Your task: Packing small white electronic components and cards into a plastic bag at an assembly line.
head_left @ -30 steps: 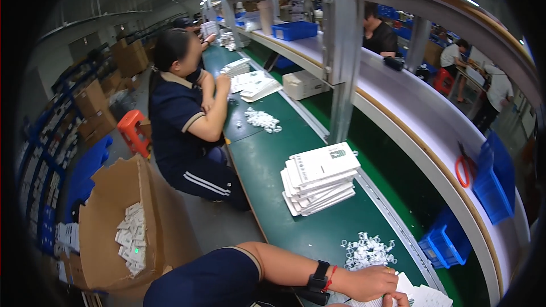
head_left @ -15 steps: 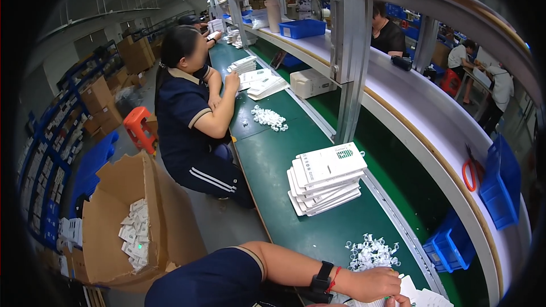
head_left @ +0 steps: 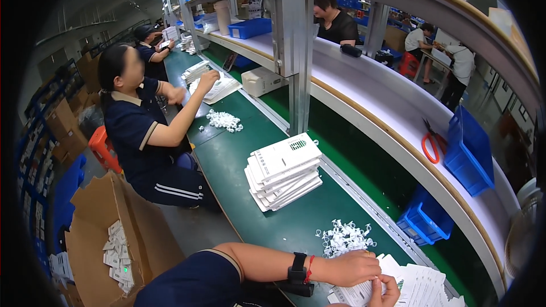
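Observation:
Close to the lower edge, my left hand (head_left: 354, 268) is bent over a flat white printed box (head_left: 357, 294), fingers curled downward and closed. What its fingertips grip is hidden. My right hand (head_left: 385, 291) meets it from the right, fingers closed at the box's edge with the thumb raised. Just beyond my left hand lies a pile of small white plastic hooks (head_left: 344, 237). More flat white boxes (head_left: 424, 285) fan out to the right of my hands. Farther up the green bench, a stack of similar boxes (head_left: 284, 159) stands slightly uneven.
A co-worker (head_left: 139, 119) sits along the bench, near another hook pile (head_left: 223, 120). At lower left an open carton (head_left: 94, 210) contains white packets. Along the right runs a shelf (head_left: 387, 113) with red-handled scissors (head_left: 430, 146) and a blue bin (head_left: 469, 150); another blue bin (head_left: 425, 216) sits lower.
The view has swung right, so the bench appears farther left. My hands have come closer together over the box. The co-worker has raised one hand and moved the other.

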Demonstrator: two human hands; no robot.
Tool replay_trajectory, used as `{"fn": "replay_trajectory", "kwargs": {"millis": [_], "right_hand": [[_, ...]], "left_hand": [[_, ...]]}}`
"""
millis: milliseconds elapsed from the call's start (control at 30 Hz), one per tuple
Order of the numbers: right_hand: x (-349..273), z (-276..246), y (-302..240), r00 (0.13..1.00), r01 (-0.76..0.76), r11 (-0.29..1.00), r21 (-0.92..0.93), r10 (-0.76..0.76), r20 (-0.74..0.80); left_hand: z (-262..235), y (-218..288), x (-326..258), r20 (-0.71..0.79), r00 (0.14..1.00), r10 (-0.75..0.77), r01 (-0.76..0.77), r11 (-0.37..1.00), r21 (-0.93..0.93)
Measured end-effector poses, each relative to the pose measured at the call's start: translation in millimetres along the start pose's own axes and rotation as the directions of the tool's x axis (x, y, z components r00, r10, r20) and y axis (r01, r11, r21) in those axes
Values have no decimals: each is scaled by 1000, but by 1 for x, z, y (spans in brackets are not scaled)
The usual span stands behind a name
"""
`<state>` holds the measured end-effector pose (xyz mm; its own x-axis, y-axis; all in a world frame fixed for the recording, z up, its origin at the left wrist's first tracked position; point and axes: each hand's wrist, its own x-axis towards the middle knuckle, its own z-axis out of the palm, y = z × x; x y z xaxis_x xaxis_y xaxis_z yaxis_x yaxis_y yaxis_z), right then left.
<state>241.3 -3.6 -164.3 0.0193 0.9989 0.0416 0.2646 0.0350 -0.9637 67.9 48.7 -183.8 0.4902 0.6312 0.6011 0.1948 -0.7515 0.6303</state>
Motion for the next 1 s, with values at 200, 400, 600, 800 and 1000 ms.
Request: {"fn": "replay_trajectory", "kwargs": {"millis": [200, 400, 600, 800, 1000], "right_hand": [[-1, 2, -17, 1000, 7, 1000, -7, -7, 14], [-1, 2, -8, 1000, 6, 1000, -3, -6, 23], [-4, 2, -6, 1000, 19, 1000, -10, -19, -1], [-2, 2, -13, 1000, 14, 999, -30, -15, -23], [2, 3, -10, 999, 38, 997, -63, -38, -9]], "left_hand": [[-3, 0, 1, -10, 1000, 18, -18, 999, 35], [-5, 2, -2, 36, 998, 44, -46, 998, 47], [-7, 4, -3, 56, 998, 40, -43, 998, 56], [-8, 5, 2, -8, 1000, 1, -1, 999, 39], [-7, 2, 0, 28, 1000, 6, -8, 998, 55]]}}
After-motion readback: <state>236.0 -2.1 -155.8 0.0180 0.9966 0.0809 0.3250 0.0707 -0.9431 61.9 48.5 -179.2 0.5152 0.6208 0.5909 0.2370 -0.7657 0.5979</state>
